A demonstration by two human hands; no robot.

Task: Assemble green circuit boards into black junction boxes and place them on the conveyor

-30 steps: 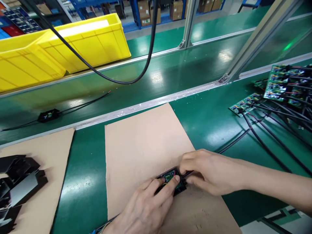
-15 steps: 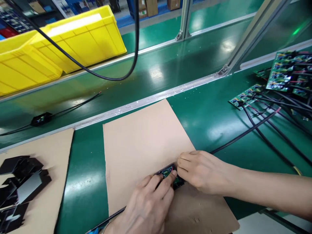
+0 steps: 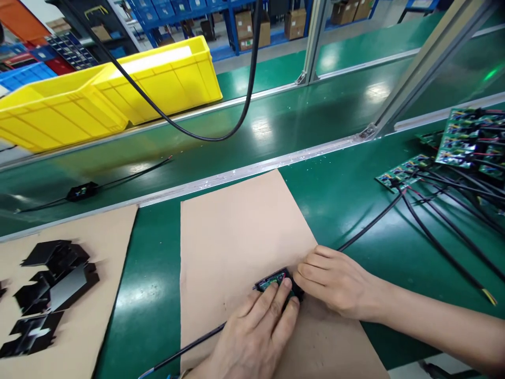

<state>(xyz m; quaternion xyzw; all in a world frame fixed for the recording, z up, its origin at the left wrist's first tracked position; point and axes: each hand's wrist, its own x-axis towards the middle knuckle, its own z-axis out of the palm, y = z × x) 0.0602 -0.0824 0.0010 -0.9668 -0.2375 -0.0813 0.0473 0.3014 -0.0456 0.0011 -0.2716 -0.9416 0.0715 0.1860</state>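
A small black housing with a green circuit board inside point(image 3: 272, 280) lies on a brown cardboard sheet point(image 3: 240, 231). My left hand point(image 3: 254, 337) presses its fingers down on the near side of the housing. My right hand point(image 3: 335, 281) grips the housing's right end, where a black cable point(image 3: 371, 223) leaves toward the right. Another black cable point(image 3: 189, 347) runs out from under my left hand to the lower left. Most of the housing is hidden by my fingers.
A heap of green circuit boards with black cables point(image 3: 465, 142) lies at the right. Black plastic covers point(image 3: 51, 289) are piled on a second cardboard sheet at left. On the conveyor belt point(image 3: 276, 116) lies a wired black unit point(image 3: 82, 191). Yellow bins point(image 3: 106, 95) stand behind.
The view has shifted slightly, so everything sits a bit further right and lower. Both hands stay on the housing; my right fingers have slid closer around its right end.
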